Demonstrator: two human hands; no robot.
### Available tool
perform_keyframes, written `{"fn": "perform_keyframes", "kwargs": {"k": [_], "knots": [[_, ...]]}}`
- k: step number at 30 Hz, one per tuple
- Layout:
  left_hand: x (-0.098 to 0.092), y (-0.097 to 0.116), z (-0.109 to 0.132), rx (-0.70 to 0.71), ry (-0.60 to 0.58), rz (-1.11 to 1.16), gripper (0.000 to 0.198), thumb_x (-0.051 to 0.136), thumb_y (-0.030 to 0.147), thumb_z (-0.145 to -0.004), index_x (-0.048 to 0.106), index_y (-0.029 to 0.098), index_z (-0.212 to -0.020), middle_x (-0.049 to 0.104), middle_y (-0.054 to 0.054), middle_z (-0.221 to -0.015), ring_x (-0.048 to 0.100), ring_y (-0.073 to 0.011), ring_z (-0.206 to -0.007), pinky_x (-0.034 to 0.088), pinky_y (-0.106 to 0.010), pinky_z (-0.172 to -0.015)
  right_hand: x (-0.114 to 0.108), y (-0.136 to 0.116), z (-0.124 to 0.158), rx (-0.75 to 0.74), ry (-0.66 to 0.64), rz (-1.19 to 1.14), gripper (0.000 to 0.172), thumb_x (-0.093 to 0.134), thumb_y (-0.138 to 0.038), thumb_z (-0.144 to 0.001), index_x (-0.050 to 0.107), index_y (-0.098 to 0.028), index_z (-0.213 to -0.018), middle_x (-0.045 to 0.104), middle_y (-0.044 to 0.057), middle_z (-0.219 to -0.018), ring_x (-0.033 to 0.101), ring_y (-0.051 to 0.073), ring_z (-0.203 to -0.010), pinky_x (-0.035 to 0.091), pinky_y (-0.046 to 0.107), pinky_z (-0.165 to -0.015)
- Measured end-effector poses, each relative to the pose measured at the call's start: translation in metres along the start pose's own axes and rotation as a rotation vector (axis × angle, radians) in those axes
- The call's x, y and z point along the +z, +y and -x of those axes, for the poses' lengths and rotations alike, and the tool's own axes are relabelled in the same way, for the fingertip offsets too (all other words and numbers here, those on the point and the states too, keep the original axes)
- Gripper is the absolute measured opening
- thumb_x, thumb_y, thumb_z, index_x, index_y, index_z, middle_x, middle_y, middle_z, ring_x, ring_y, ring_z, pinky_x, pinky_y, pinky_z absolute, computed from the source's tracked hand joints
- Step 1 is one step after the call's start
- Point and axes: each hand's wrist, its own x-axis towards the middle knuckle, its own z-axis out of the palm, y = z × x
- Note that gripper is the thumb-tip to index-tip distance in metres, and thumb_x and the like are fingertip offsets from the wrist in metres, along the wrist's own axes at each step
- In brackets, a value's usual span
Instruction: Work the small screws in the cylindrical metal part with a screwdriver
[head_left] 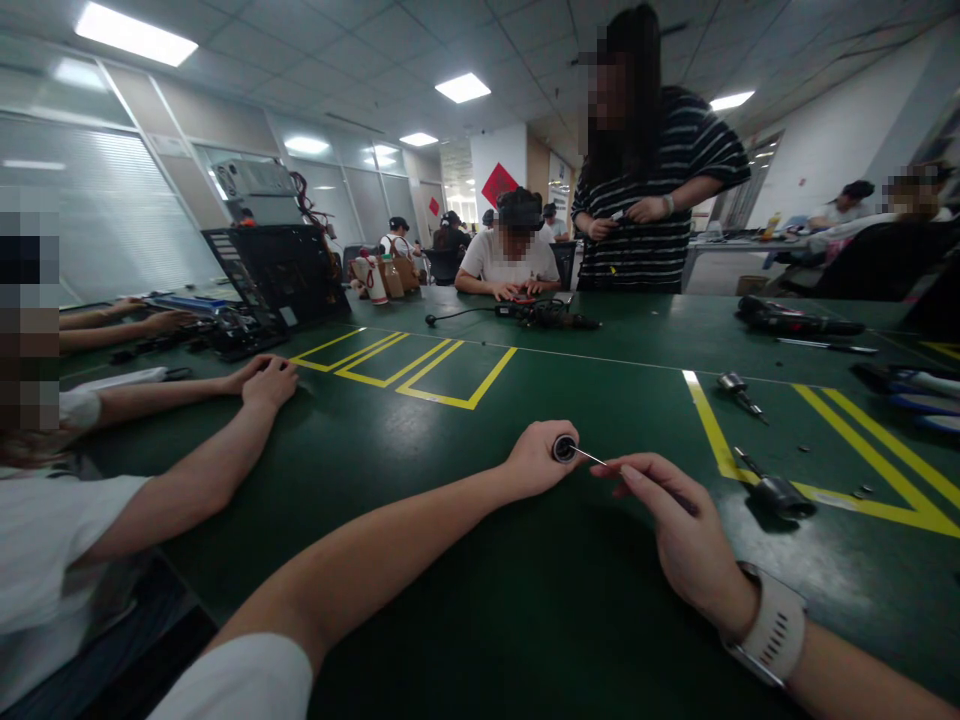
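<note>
My left hand is wrapped around a round, dark cylindrical part whose open end, with a metal rim, faces me. Most of that part is hidden in the fist. Between the fingertips of my right hand is a slim screwdriver, its dark handle lying back into the palm. The thin metal shaft reaches the open end of the part; its tip cannot be made out. Both hands are above the green table. To their right lie a dark cylindrical metal piece with a shaft and a smaller metal piece.
Yellow tape marks the tabletop. A dark power tool, a pen and blue-handled tools lie to the right. A co-worker's hands rest at left. Across the table, another person sits behind a corded tool.
</note>
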Motion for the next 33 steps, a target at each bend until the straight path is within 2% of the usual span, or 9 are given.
{"fn": "perform_keyframes", "kwargs": {"k": [8,14,18,22,28,31,33], "knots": [[-0.001,-0.001,0.0,-0.005,-0.023,-0.039,0.02,0.062,0.03,-0.073,0.05,0.015,-0.067,0.048,0.005,-0.064,0.046,-0.0088,-0.059,0.036,-0.022,-0.057,-0.001,-0.003,0.001,-0.013,-0.031,0.137,0.022,0.052,-0.039,-0.084,0.067,-0.022,-0.084,0.066,0.003,-0.086,0.057,0.022,-0.085,0.04,0.036,-0.076],[-0.002,0.001,0.0,-0.022,-0.025,-0.033,0.021,0.062,0.031,-0.074,0.05,0.016,-0.068,0.048,0.004,-0.065,0.046,-0.0091,-0.059,0.037,-0.022,-0.056,-0.003,-0.001,0.002,-0.051,0.03,0.132,0.022,0.049,-0.034,-0.084,0.066,-0.022,-0.079,0.066,0.003,-0.081,0.057,0.022,-0.083,0.04,0.036,-0.076],[-0.003,0.004,0.001,-0.031,-0.058,-0.029,0.019,0.062,0.029,-0.073,0.051,0.016,-0.068,0.049,0.004,-0.064,0.047,-0.0094,-0.06,0.038,-0.022,-0.056,-0.003,-0.003,0.002,-0.051,0.01,0.146,0.022,0.047,-0.034,-0.085,0.066,-0.023,-0.082,0.065,0.004,-0.083,0.057,0.023,-0.084,0.041,0.037,-0.074],[-0.003,0.005,0.001,0.03,-0.125,-0.06,0.016,0.062,0.027,-0.073,0.053,0.015,-0.068,0.052,0.004,-0.063,0.05,-0.0094,-0.059,0.039,-0.022,-0.059,0.002,-0.009,0.003,-0.08,-0.005,0.275,0.021,0.049,-0.036,-0.084,0.066,-0.023,-0.085,0.064,0.004,-0.083,0.057,0.024,-0.085,0.042,0.037,-0.073],[0.001,-0.001,-0.001,0.162,-0.128,-0.145,0.015,0.061,0.028,-0.074,0.055,0.015,-0.069,0.053,0.003,-0.063,0.051,-0.0101,-0.059,0.038,-0.023,-0.06,0.009,-0.014,0.008,-0.218,0.023,0.38,0.017,0.053,-0.032,-0.081,0.067,-0.023,-0.081,0.063,0.006,-0.083,0.057,0.024,-0.082,0.043,0.037,-0.072],[0.001,-0.003,-0.001,0.212,-0.134,-0.178,0.015,0.06,0.028,-0.076,0.054,0.015,-0.07,0.053,0.003,-0.063,0.051,-0.0104,-0.061,0.038,-0.023,-0.062,0.006,-0.013,0.006,-0.129,0.025,0.319,0.02,0.053,-0.035,-0.081,0.068,-0.023,-0.077,0.064,0.005,-0.078,0.058,0.025,-0.081,0.042,0.038,-0.073],[0.0,-0.002,-0.001,0.207,-0.139,-0.186,0.014,0.059,0.027,-0.076,0.054,0.015,-0.07,0.054,0.002,-0.065,0.051,-0.0104,-0.062,0.038,-0.024,-0.064,0.003,-0.011,0.002,-0.034,0.02,0.197,0.021,0.054,-0.036,-0.08,0.069,-0.023,-0.075,0.066,0.005,-0.077,0.058,0.025,-0.084,0.041,0.039,-0.077]]}}
